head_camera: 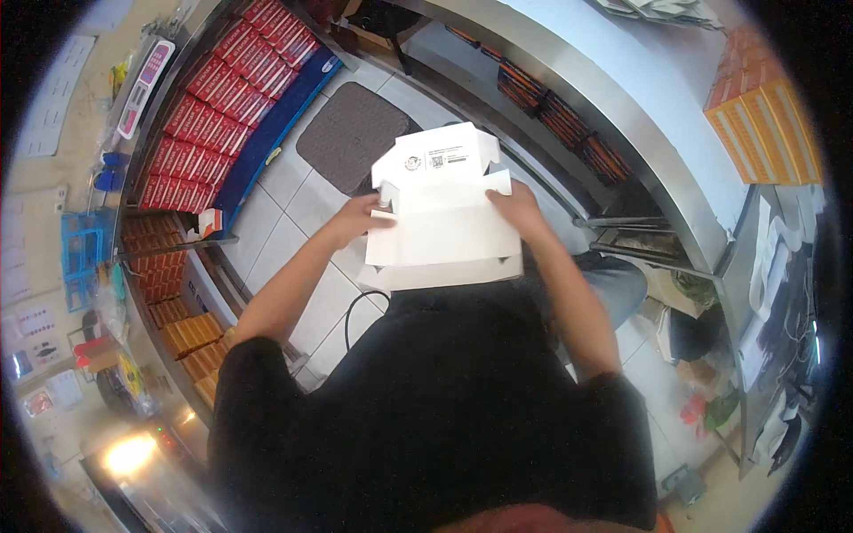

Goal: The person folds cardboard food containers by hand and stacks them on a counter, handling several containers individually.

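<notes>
A white cardboard box blank (443,223), partly folded, lies before my body with its inner side facing up. Its far flap bears small black print and a square code. My left hand (363,218) grips the blank's left edge by a small side tab. On the opposite edge my right hand (516,205) holds the card, thumb on top by another side tab. Both hands' fingers are partly hidden under the card. The near edge of the blank, with a second layer of card below it, is close to my black shirt.
A dark padded stool (353,136) stands on the tiled floor beyond my left hand. Stacked red boxes (220,100) fill a shelf at the left, orange boxes (193,333) below. A steel-edged counter (640,100) curves along the right, with yellow-orange boxes (763,133) on top.
</notes>
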The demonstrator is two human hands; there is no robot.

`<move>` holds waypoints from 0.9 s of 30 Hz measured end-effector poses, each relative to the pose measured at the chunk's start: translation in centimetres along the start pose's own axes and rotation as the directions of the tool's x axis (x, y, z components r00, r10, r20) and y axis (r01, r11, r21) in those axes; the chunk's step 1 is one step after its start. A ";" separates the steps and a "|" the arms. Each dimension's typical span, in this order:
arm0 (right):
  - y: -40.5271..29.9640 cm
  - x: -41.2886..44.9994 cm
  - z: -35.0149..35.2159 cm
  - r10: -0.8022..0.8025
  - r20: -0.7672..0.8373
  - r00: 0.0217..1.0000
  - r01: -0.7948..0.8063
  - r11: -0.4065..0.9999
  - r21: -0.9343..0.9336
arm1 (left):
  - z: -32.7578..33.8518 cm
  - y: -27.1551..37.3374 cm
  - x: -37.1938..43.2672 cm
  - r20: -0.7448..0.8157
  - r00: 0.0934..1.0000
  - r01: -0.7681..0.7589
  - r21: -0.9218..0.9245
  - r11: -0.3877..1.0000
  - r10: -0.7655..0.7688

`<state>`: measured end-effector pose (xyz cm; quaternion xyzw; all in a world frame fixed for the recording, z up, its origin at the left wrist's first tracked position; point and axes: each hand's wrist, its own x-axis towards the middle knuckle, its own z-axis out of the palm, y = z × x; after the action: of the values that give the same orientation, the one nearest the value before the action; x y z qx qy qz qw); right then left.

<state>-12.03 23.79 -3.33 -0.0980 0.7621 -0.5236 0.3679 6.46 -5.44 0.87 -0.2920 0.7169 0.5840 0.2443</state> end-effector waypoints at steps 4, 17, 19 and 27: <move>1.1 3.3 -1.1 0.401 0.213 0.891 -0.424 0.903 0.076 | 1.5 -2.3 -3.4 -0.052 0.998 -0.060 -0.356 0.933 0.044; -2.0 0.5 0.9 -0.005 0.145 0.989 0.119 0.606 -0.787 | 1.0 -0.8 -4.3 -0.138 0.978 -0.179 -0.193 0.965 0.154; 0.4 -0.5 -0.5 -0.085 0.119 0.989 0.144 0.719 -0.680 | 1.1 -1.1 -3.9 -0.136 0.983 -0.149 -0.215 0.965 0.122; 3.9 -3.6 0.1 0.416 0.147 0.897 -0.440 0.821 0.362 | 3.7 0.9 -3.4 -0.279 0.950 0.028 -0.363 0.931 -0.137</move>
<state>-8.53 27.31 -5.11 0.1341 0.6344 -0.5641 0.5112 8.24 -1.20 3.12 -0.4466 0.6153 0.6418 0.1006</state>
